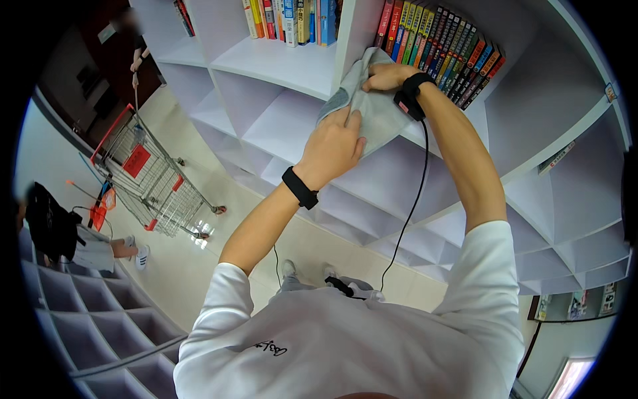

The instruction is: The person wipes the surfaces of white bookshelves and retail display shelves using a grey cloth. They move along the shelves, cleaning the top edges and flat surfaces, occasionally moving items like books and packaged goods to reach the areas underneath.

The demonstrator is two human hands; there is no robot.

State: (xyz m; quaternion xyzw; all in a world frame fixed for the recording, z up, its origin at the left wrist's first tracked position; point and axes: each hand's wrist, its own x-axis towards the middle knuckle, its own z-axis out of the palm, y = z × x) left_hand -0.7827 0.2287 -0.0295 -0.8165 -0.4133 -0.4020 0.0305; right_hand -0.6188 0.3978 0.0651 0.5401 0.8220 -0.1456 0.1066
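Along the front edge of a white shelf (pixel 480 125), next to an upright divider (pixel 352 30): one grey cloth (pixel 382 118), in contact with both hands, its longer run slanting from the foot of the divider outward past the shelf's front edge toward the person. Left hand (pixel 332 147): at the cloth's left side, back of the hand up, fingers extended forward and slightly parted, thumb set off to the right; whether fabric is pinched under the fingers, cannot tell. Right hand (pixel 387 77): farther forward on the cloth, the nearer of the two to the book row (pixel 442 50), fingers bent down onto the fabric; grip beneath hidden. Cloth: soft, matt, loosely creased, with a darker blue-grey area toward the left. Books: thin, upright, packed side by side, spines in red, yellow, green, black and orange, standing beyond the right hand. Shelf and divider: smooth, pale, flat-faced boards meeting in box-shaped compartments. Second book row (pixel 302 23): mixed heights, in the compartment left of the divider. On the left wrist, a black band (pixel 300 187), textile-looking; on the right, a dark strap with a small box (pixel 407 105), trailing a thin black cable (pixel 419 189).
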